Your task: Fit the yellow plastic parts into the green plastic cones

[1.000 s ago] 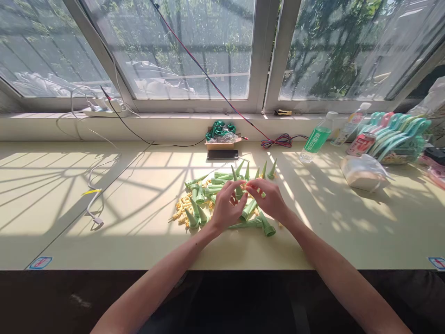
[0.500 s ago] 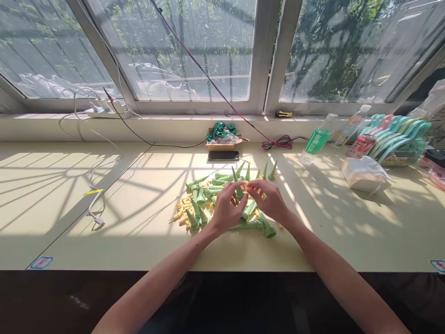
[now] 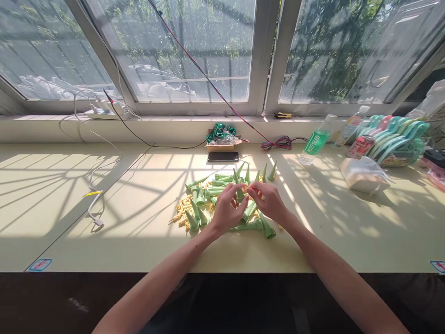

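My left hand [image 3: 228, 208] and my right hand [image 3: 267, 199] meet at the fingertips above a heap of plastic pieces. Both hands are closed in a pinch around what looks like a small yellow plastic part, mostly hidden by the fingers. Beneath and around them lie several green plastic spikes [image 3: 267, 227], hollow cones with a wide collar, some upright and others on their sides. A green spike [image 3: 192, 220] stands at the heap's left edge. Small yellow plastic parts [image 3: 181, 214] are scattered among the cones, thickest at the left.
Behind the heap lie a black phone [image 3: 223, 157] and a small cardboard box [image 3: 224, 147]. To the right stand a green-labelled bottle [image 3: 315, 143], a drink can [image 3: 361, 146], a white packet [image 3: 365, 174] and pastel hangers [image 3: 405, 141]. A white cable [image 3: 93, 204] crosses the table at left.
My hands stay almost in place. The right fingertips have shifted very slightly against the left ones; the heap looks the same.
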Tool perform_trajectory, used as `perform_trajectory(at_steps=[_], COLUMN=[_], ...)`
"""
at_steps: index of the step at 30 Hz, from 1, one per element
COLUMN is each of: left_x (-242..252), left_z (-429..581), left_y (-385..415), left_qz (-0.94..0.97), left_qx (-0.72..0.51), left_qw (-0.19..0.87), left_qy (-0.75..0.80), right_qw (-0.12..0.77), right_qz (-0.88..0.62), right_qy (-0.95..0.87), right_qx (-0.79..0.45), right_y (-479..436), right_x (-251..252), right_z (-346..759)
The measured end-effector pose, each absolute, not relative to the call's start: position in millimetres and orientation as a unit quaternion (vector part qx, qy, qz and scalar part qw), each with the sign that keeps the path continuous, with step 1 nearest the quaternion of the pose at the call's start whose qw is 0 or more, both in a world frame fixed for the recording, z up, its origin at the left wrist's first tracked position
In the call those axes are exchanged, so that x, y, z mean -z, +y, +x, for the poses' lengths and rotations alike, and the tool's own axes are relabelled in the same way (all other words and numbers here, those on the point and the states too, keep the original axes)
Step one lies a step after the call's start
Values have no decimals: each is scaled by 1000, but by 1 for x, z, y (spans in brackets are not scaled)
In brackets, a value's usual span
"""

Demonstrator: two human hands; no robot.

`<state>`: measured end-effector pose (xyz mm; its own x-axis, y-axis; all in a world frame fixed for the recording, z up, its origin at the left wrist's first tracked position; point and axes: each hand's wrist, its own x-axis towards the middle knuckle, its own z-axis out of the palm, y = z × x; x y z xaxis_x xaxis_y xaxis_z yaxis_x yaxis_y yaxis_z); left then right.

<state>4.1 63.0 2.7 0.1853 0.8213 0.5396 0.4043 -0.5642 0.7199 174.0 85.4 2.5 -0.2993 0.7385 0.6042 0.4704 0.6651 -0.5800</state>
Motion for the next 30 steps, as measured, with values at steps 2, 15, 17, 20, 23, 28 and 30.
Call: perform_trajectory(at_steps=[2, 15, 17, 20, 23, 28, 30], left_x=[-3, -4, -5, -5, -4, -4, -5], left_z=[5, 4, 4, 4, 4, 4, 4], left_y=[63, 62, 62, 62, 62, 63, 63], left_qz=[741, 748, 748, 747, 747, 742, 742], left_qx=[-487, -480, -480, -480, -482, -480, -481], left_qw=[214, 214, 214, 213, 213, 207, 204], left_qy=[410, 405, 406, 408, 406, 420, 421], right_qw=[449, 440, 436, 432, 430, 450, 464], right_qz=[-389, -410, -411, -415, -418, -408, -390], right_qy=[-792, -788, -789, -790, -790, -781, -778], right_qx=[-144, -133, -136, -136, -131, -141, -163], right_y=[86, 87, 87, 87, 86, 84, 83], right_x=[-2, 0, 0, 0, 0, -5, -6], right_z=[174, 174, 174, 174, 174, 175, 175])
